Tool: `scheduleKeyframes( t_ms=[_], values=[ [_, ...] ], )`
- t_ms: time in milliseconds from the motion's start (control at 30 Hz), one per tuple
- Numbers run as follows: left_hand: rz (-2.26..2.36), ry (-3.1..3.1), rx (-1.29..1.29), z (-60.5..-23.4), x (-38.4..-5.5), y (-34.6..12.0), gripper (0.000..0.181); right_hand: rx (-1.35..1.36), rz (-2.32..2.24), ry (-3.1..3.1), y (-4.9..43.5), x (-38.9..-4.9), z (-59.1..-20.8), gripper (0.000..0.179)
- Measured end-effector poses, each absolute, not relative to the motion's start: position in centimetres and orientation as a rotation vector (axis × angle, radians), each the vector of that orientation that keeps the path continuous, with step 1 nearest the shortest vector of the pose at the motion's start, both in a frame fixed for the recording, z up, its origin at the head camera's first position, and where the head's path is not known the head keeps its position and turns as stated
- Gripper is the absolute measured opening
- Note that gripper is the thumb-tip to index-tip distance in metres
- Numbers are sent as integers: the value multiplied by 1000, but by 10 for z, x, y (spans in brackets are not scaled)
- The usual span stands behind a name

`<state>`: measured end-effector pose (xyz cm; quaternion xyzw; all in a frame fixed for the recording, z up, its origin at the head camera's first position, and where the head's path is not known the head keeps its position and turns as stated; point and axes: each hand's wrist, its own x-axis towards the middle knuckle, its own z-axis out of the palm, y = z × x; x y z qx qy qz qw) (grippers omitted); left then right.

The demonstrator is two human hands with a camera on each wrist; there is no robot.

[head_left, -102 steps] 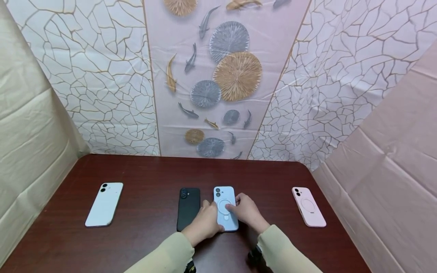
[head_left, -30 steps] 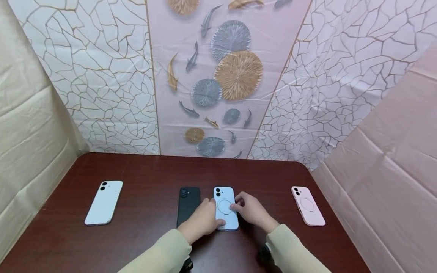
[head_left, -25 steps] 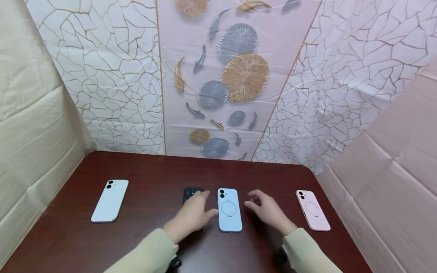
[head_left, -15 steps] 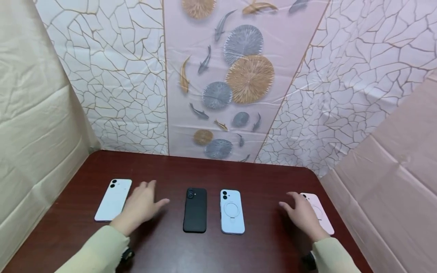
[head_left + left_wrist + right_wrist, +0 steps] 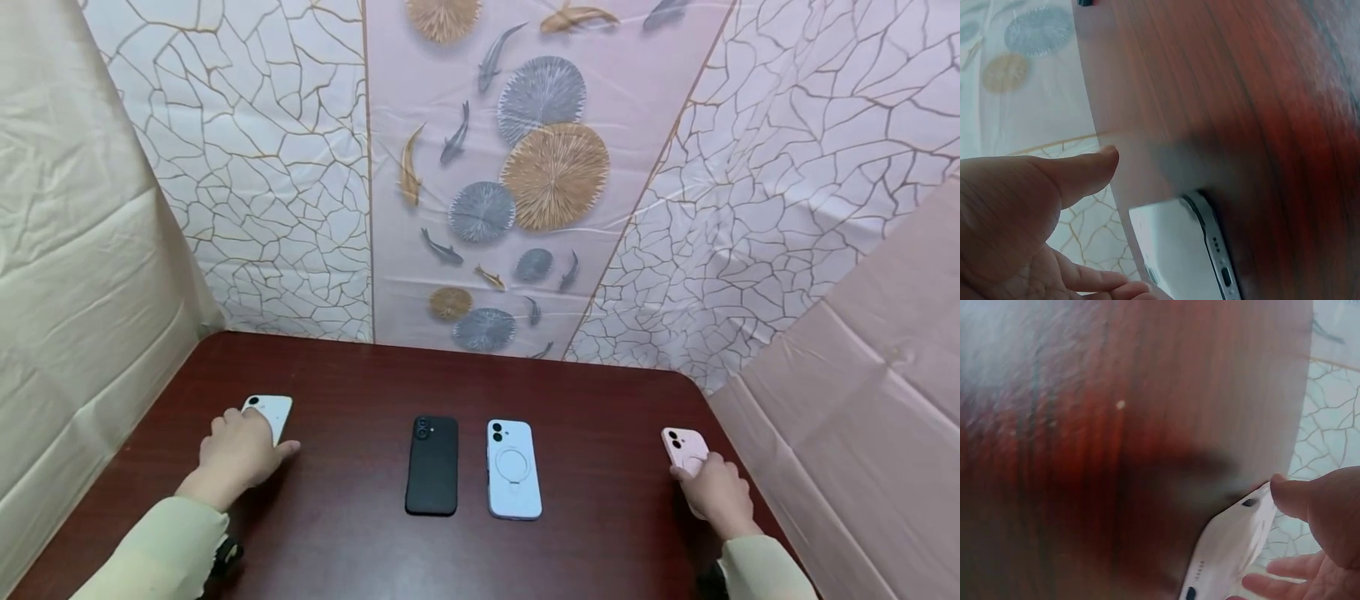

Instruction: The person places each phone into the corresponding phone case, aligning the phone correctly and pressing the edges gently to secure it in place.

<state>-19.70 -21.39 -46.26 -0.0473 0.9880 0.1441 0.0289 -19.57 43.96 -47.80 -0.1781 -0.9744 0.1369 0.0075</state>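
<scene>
My left hand [image 5: 236,454] hovers over a white phone [image 5: 275,412] at the left of the table, covering its lower part in the head view. The left wrist view shows its thumb standing off the phone and the fingers spread loosely by its far side. At the right, my right hand [image 5: 716,496] reaches across a pink phone [image 5: 684,443]. Its thumb tip is right at the phone's edge in the right wrist view, with relaxed fingers along the other side. Between the hands lie a black phone [image 5: 432,467] and a light blue phone [image 5: 513,471], both camera side up.
The dark red wooden table [image 5: 352,392] has rounded far corners. Behind it hangs a patterned cloth backdrop [image 5: 300,167] with fish and discs. Cream cloth [image 5: 90,275] closes the left side and pinkish cloth [image 5: 855,400] the right.
Both hands have let go of the light blue phone and parted, the left hand to the white phone, the right to the pink one. The black phone is uncovered.
</scene>
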Motion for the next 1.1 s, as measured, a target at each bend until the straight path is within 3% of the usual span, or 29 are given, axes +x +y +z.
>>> scheduleKeyframes(
  t_ms=[267,1100],
  values=[
    [423,2944,-152,-466,-200,-227,81,-584,370,-3088,445,-194,-481,64],
    [296,2795,-135,-470,-215,-239,81,-742,419,-3086,451,-204,-480,72]
  ],
)
